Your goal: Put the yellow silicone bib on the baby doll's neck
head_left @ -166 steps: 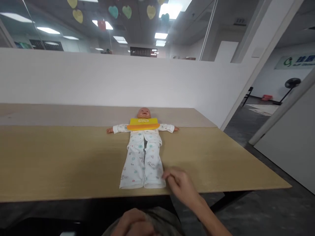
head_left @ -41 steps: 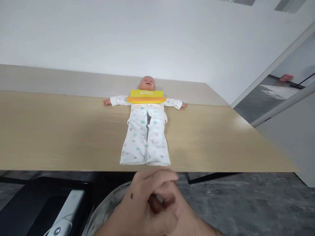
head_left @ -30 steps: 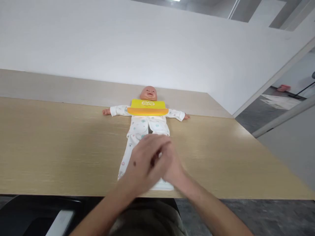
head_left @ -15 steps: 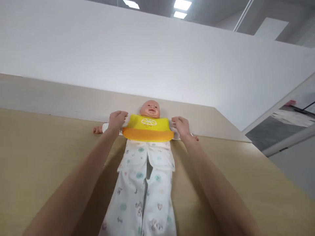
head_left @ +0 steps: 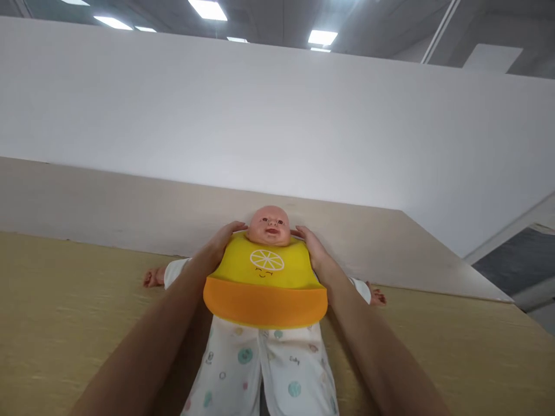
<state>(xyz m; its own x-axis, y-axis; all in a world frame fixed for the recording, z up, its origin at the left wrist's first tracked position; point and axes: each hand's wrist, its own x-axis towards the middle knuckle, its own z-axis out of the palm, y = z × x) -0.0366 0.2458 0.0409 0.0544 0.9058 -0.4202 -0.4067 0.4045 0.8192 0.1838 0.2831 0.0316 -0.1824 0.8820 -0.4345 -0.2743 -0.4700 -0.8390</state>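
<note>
A baby doll (head_left: 269, 222) lies on its back, its arms spread to both sides, in white printed clothes (head_left: 243, 361). Over its chest spreads a yellow bib (head_left: 234, 263) with a citrus slice, a smiling face and an orange pocket at the bottom. At the doll's neck on the left, my left hand (head_left: 223, 241) curls its fingers around the bib's upper edge. My right hand (head_left: 313, 245) does the same on the opposite side. Fingertips of both hands are partly hidden behind the neck and the bib.
The doll rests on a wood-coloured table (head_left: 73, 329). A pale board (head_left: 108, 202) runs along the back, below a white partition (head_left: 260, 127). At the far right, past the table's edge, shows a dark grey floor area (head_left: 515, 260).
Both hands have moved inward, from beside the doll's upper arms to the sides of its neck. The view has come closer, and the bib's orange pocket shows larger.
</note>
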